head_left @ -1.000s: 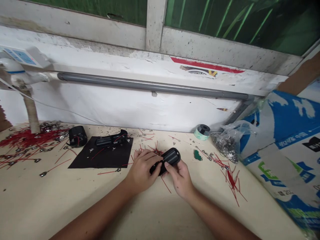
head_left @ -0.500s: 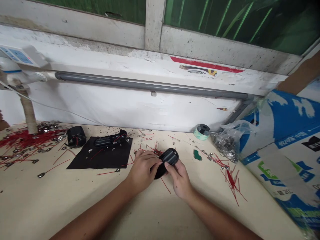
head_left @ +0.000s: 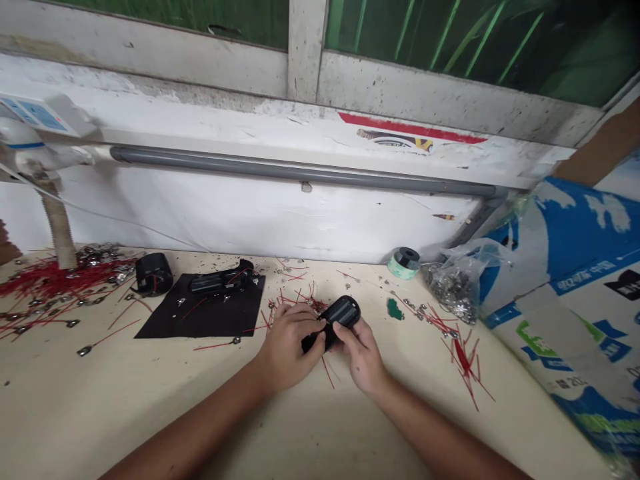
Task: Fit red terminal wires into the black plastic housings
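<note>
A black casing (head_left: 343, 312) is held by the left hand (head_left: 290, 340) and right hand (head_left: 364, 353). Red wires (head_left: 464, 360) are strewn across the table (head_left: 320, 433).

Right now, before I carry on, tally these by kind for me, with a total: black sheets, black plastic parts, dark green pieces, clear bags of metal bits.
Black sheet: 1
Black plastic parts: 3 (held part, part on the sheet, part left of the sheet)
Dark green piece: 1
Clear bag of metal bits: 1
Total: 6
</note>
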The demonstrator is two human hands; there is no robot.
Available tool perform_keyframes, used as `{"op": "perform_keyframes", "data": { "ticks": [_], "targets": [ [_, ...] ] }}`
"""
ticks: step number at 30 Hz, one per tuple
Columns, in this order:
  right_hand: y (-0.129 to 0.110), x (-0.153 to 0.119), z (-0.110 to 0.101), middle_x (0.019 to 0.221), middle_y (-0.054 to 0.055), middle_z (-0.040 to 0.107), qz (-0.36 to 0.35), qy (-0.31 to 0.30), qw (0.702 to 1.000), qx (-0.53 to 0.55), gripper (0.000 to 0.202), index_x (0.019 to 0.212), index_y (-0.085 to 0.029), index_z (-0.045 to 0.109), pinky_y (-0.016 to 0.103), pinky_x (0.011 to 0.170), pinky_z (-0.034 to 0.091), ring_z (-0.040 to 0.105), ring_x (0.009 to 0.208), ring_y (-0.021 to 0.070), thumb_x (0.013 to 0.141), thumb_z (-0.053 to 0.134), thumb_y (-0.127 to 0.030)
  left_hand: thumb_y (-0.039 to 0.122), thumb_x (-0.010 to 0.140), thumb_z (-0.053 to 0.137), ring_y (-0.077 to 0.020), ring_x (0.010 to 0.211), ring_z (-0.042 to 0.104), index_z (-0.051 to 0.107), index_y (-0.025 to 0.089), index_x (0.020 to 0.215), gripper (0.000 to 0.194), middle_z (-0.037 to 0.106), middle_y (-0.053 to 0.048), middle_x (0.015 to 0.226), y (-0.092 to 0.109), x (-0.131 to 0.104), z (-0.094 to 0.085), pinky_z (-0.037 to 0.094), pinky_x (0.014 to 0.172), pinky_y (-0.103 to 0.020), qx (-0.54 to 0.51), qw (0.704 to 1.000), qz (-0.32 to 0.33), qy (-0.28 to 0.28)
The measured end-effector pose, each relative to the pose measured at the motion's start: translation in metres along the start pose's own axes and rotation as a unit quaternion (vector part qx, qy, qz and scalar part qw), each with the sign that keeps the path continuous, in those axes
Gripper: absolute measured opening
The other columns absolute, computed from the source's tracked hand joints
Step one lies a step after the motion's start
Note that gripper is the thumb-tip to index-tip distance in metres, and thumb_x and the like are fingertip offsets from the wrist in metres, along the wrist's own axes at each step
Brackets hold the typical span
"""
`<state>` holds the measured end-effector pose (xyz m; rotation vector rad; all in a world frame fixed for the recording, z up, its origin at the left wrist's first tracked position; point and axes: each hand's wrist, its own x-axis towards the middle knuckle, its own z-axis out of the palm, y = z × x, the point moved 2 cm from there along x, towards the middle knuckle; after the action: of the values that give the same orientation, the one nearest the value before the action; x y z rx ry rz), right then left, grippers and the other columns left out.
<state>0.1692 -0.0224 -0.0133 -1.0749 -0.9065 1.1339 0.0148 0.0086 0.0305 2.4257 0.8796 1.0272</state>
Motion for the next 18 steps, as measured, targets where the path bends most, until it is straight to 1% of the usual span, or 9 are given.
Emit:
{"op": "perform_keyframes", "data": {
  "ticks": [5,10,12,14,16,17,18],
  "targets": [
    [0.005,0.002,-0.004,0.082,0.002,0.068,0.018,0.007,1.0,0.024,0.032,0.089,-0.021,0.068,0.027,0.054,0.05,0.06,0.072,0.0189,0.072,0.079,-0.047,0.014,0.084,0.056,-0.0237,0.096,0.066,0.075,0.021,0.093,0.021,0.075,-0.005,0.089,-0.002,-0.001,0.004,0.037,0.086,-0.042,0.002,1.0,0.002,-0.002],
    [0.007,0.004,-0.003,0.086,0.002,0.07,0.014,0.011,0.999,0.033,0.032,0.092,-0.022,0.068,0.026,0.056,0.052,0.062,0.074,0.0184,0.072,0.079,-0.044,0.015,0.084,0.056,-0.0251,0.099,0.065,0.073,0.021,0.105,0.028,0.076,-0.005,0.096,-0.004,-0.006,0.008,0.036,0.089,-0.044,0.009,1.0,0.008,0.016],
    [0.005,0.005,0.0,0.082,0.001,0.068,0.013,0.011,0.999,0.047,0.033,0.092,-0.021,0.067,0.025,0.051,0.051,0.061,0.067,0.0167,0.071,0.08,-0.044,0.016,0.086,0.056,-0.0246,0.096,0.064,0.073,0.022,0.106,0.028,0.076,-0.005,0.095,-0.003,-0.007,0.005,0.036,0.087,-0.044,0.01,0.999,0.013,0.045],
    [0.001,0.006,0.001,0.068,-0.002,0.062,0.031,0.002,0.996,0.079,0.033,0.085,-0.021,0.063,0.023,0.04,0.044,0.053,0.051,0.0129,0.069,0.081,-0.044,0.017,0.088,0.055,-0.0239,0.092,0.062,0.074,0.022,0.105,0.025,0.075,-0.005,0.092,-0.003,-0.007,-0.002,0.036,0.085,-0.044,0.007,0.995,0.015,0.097],
    [-0.003,0.007,0.0,0.056,-0.006,0.052,0.074,-0.001,0.99,0.119,0.033,0.077,-0.021,0.056,0.019,0.032,0.031,0.041,0.04,0.0089,0.068,0.08,-0.043,0.018,0.091,0.053,-0.0229,0.089,0.06,0.074,0.02,0.102,0.024,0.074,-0.006,0.088,-0.007,-0.007,-0.011,0.037,0.085,-0.043,-0.01,0.988,0.004,0.152],
    [-0.005,0.007,-0.002,0.054,-0.007,0.05,0.103,0.003,0.986,0.135,0.033,0.075,-0.022,0.054,0.018,0.032,0.027,0.037,0.038,0.0077,0.069,0.079,-0.041,0.02,0.092,0.053,-0.0225,0.088,0.06,0.074,0.019,0.101,0.022,0.073,-0.007,0.087,-0.01,-0.006,-0.014,0.039,0.085,-0.043,-0.031,0.985,-0.01,0.171],
    [-0.007,0.007,-0.004,0.054,-0.007,0.05,0.134,0.009,0.98,0.144,0.032,0.074,-0.022,0.053,0.017,0.033,0.025,0.036,0.038,0.0072,0.069,0.078,-0.04,0.022,0.093,0.053,-0.0221,0.088,0.059,0.073,0.019,0.099,0.021,0.072,-0.007,0.088,-0.014,-0.005,-0.016,0.04,0.086,-0.042,-0.064,0.981,-0.032,0.178]
  ]
}}
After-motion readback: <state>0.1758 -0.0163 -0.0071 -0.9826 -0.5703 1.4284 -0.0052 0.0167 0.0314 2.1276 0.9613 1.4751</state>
